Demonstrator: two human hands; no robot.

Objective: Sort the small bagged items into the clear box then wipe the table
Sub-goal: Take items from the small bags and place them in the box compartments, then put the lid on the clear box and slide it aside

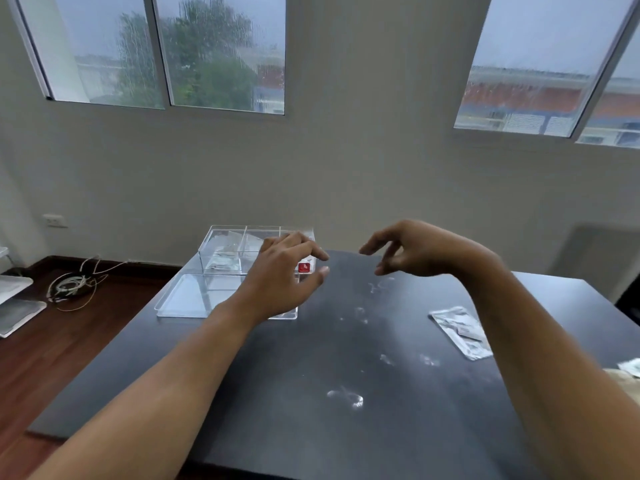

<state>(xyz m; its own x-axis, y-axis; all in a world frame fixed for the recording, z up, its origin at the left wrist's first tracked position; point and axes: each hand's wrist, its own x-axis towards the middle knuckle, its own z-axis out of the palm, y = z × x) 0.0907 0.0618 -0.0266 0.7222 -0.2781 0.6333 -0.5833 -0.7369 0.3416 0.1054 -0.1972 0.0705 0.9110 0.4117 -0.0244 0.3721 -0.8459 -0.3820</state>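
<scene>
A clear box (227,249) with several compartments stands at the far left of the dark table (346,427); some bagged items lie inside. Its clear lid (194,296) lies flat in front of it. My left hand (284,275) hovers over the box's right side with fingers spread; a small white packet with a red label (304,267) shows just under the fingers, and I cannot tell whether the hand touches it. My right hand (412,251) hangs above the table's far middle, fingers apart and holding nothing. A silvery bag (460,332) lies at the right.
White smudges (349,398) mark the tabletop's middle. Another small packet (632,367) shows at the right edge. A coil of white cable (72,284) lies on the wooden floor at left, beside a white rack (14,306). A wall with windows stands behind.
</scene>
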